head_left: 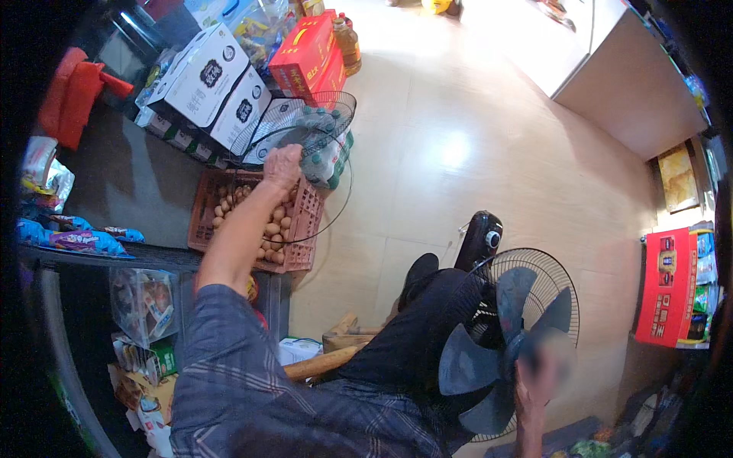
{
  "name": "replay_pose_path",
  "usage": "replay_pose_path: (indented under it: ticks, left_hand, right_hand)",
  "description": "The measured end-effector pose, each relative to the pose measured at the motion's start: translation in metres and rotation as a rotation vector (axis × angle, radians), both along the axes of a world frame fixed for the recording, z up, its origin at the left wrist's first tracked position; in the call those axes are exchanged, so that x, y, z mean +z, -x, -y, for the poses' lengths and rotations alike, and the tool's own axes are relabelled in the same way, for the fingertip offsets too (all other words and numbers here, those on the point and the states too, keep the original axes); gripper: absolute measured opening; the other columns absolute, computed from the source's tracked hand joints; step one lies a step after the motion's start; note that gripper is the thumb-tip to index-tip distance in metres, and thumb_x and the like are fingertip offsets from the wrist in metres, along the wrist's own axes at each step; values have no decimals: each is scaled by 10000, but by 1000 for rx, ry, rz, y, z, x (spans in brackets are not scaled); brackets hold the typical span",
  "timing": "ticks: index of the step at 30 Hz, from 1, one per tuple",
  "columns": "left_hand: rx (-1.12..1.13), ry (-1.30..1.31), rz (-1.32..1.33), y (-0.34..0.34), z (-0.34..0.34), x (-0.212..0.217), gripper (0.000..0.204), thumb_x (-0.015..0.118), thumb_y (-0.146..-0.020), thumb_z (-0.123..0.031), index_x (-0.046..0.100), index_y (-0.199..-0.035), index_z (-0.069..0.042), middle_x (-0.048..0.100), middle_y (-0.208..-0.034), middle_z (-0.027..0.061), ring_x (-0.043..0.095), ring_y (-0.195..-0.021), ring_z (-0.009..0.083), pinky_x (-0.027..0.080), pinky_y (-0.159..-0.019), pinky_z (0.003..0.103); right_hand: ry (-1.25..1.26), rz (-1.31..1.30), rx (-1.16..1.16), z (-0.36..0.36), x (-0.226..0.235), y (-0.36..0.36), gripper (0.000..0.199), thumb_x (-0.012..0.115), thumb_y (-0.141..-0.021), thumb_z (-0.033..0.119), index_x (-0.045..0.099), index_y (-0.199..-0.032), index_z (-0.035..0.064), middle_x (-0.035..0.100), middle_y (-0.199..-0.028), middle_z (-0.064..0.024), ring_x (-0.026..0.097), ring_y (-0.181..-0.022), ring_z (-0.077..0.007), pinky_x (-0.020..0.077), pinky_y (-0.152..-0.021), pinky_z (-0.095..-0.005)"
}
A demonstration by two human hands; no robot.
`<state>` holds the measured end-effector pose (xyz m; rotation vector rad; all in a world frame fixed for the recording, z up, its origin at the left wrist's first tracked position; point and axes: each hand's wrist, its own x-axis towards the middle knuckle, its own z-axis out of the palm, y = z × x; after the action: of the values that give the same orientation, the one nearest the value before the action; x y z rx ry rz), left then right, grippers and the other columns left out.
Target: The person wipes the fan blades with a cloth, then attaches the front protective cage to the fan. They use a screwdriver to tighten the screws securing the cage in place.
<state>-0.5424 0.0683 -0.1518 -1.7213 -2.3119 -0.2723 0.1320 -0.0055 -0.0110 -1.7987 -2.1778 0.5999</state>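
An electric fan lies tilted against my legs, its dark grey blades (469, 359) uncovered and its rear wire guard (561, 267) behind them. My right hand (531, 389) is at the fan's hub; a blur hides its fingers. Out to the left, my left hand (282, 166) is closed on the round black wire front guard (342, 105). That guard hangs over a brown plastic crate (305, 221) of eggs (276, 229) and a pack of bottles (330, 164). The fan's black control box (481, 237) with a round knob lies beyond my knee.
White cartons (202, 80) and red boxes (305, 53) stand at the far left, beside an oil bottle (347, 46). A dark shelf with blue snack packets (84, 238) is at my left. A red display box (663, 288) stands at the right. Pale tiled floor (397, 198) lies between.
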Motion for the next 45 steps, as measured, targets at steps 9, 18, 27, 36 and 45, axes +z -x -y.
replay_pose_path:
  ticks: [9, 18, 27, 36, 45]
  left_hand:
    - [-191, -184, 314, -77, -1, 157, 161, 618, -865, -103, 624, -1023, -76, 674, -857, 153, 661, -795, 338, 497, -692, 403]
    - [-613, -347, 1231, -224, 18, 331, 171, 505, -983, -73, 619, -1085, 3, 668, -1011, 83, 645, -930, 155, 524, -887, 307]
    - [-1370, -151, 1842, -329, 25, 405, 257, 448, -1006, -123, 489, -1199, 43, 549, -1097, 107, 529, -1014, 230, 379, -1031, 457]
    - [-1235, 226, 2476, -385, 6, 314, 236, 512, -983, -170, 564, -1159, -21, 566, -1057, 75, 546, -945, 168, 449, -952, 404]
    - [-545, 402, 2437, -402, 35, 208, 392, 516, -986, -312, 443, -1343, -166, 592, -950, 39, 577, -830, 166, 474, -790, 360]
  right_hand:
    - [-174, -100, 124, -10, 4, 5, 397, 763, -798, 249, 578, -1048, 3, 587, -956, -195, 568, -883, -376, 465, -774, -442]
    - [-174, -260, -132, -12, 27, -18, 566, 718, -832, 303, 537, -1279, 9, 604, -1169, -196, 607, -1035, -306, 493, -878, -376]
    - [-192, -1069, -324, -56, 57, -58, 846, 357, -960, 630, 210, -1484, -17, 388, -1443, -224, 401, -1329, -331, 319, -1084, -411]
    - [4, -1849, -433, -12, 82, -123, 624, 461, -915, 653, 597, -1023, 54, 434, -632, 21, 382, -504, -87, 310, -449, -232]
    - [-31, -1804, -900, 44, 51, -125, 422, 636, -881, 537, 457, -714, 194, 272, -546, 72, 263, -434, -72, 218, -393, -236]
